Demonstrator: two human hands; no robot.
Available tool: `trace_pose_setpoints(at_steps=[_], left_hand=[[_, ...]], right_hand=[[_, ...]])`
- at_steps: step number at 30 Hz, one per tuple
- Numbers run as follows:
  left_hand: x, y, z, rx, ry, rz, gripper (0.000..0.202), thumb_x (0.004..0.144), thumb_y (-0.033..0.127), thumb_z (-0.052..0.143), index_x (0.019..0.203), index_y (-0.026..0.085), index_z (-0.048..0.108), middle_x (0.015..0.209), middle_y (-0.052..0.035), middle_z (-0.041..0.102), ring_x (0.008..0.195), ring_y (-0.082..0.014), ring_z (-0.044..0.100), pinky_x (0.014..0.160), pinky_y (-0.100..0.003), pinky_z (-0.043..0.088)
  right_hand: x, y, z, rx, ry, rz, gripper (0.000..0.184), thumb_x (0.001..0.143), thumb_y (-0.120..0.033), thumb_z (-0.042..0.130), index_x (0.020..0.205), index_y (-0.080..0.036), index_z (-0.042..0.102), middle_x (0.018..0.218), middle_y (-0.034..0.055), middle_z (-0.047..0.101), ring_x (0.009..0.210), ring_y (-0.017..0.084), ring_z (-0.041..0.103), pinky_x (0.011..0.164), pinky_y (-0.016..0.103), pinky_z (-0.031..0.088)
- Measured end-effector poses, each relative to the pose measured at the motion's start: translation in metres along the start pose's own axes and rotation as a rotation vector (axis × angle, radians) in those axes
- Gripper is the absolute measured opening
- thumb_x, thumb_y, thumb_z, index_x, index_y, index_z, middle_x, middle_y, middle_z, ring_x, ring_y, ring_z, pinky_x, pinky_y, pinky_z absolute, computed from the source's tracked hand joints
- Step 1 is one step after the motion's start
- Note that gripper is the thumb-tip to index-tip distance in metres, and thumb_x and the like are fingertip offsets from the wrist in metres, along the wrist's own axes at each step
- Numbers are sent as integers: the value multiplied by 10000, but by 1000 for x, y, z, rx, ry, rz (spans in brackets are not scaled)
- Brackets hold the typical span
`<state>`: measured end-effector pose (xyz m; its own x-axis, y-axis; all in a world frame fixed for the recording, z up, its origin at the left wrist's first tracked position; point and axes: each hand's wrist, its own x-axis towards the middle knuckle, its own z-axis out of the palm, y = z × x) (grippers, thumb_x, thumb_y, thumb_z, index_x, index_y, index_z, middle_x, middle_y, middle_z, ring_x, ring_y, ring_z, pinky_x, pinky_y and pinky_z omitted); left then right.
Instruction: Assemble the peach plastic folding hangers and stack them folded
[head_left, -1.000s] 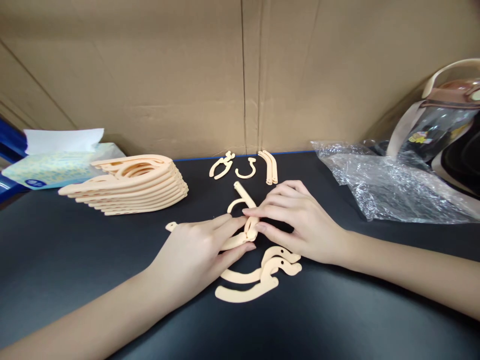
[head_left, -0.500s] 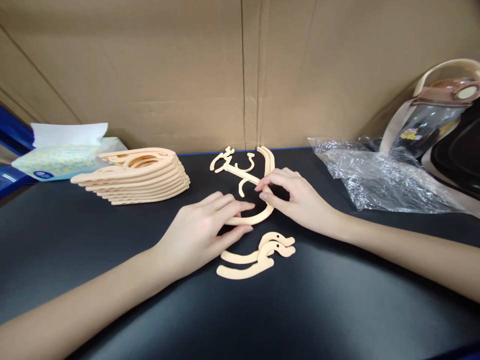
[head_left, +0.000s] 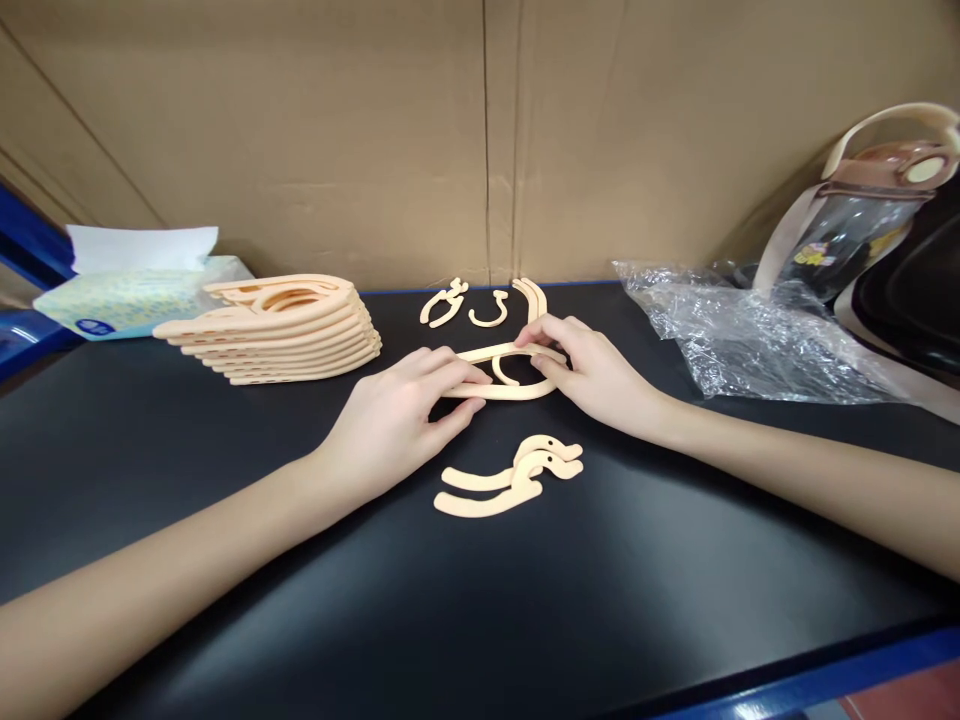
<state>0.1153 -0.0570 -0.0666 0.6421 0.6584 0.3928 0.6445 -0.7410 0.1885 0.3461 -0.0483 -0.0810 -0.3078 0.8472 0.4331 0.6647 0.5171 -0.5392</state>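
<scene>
A peach-coloured plastic folding hanger [head_left: 517,393] lies between my hands, its two arms nearly side by side with a short curved hook between them. My left hand [head_left: 397,415] pinches the near arm close to its left end, and the fingers hide that end. At the bend on the right, my right hand [head_left: 604,372] grips the hanger between thumb and fingers. Closer to me rest two curved hanger pieces [head_left: 476,505] with rounded, animal-like heads and small dark holes, one overlapping the other. Beyond my hands are a loose hook piece [head_left: 491,318], small forked pieces [head_left: 444,305] and curved strips [head_left: 532,297].
A stack of folded hangers [head_left: 300,345] stands on the left of the black table [head_left: 480,620], before a tissue pack [head_left: 135,295]. To the right are crumpled clear plastic [head_left: 757,340] and a strapped bottle [head_left: 855,235]. A cardboard wall [head_left: 337,150] closes off the back.
The hanger's far arm has swung down toward the near one, so the two now lie almost parallel. Both hands keep hold of it. The camera view has shifted slightly.
</scene>
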Motion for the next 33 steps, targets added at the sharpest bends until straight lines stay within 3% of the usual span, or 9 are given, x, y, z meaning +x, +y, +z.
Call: trace_pose_setpoints(at_steps=[10,24,33], left_hand=[[-1,-3,4,8,43,100,250,950,244,517,1106,232,712,967,-25,654,890,-178,608,700,-277,481],[-2,-5,4,-31,23,108,297,948,183,471,1172,193,667,1041,-41,667,929,-184,605,754,-295,500],[6,-21,6,-45,48,86,170,931,204,536,1009,198,686,985,-29,664,925,-189,599,714,-272,476]], right_hand=[[-3,2,2,7,17,71,289,841,-44,455,1056,-209,555,1077,52,656,1029,226,594,886,411,473],[-2,5,4,25,41,70,308,815,-11,455,1005,-204,600,1057,45,678,1008,214,605,904,390,472],[-1,11,6,66,37,90,289,814,-17,472,971,-212,616,1023,48,680,985,233,610,874,419,489]])
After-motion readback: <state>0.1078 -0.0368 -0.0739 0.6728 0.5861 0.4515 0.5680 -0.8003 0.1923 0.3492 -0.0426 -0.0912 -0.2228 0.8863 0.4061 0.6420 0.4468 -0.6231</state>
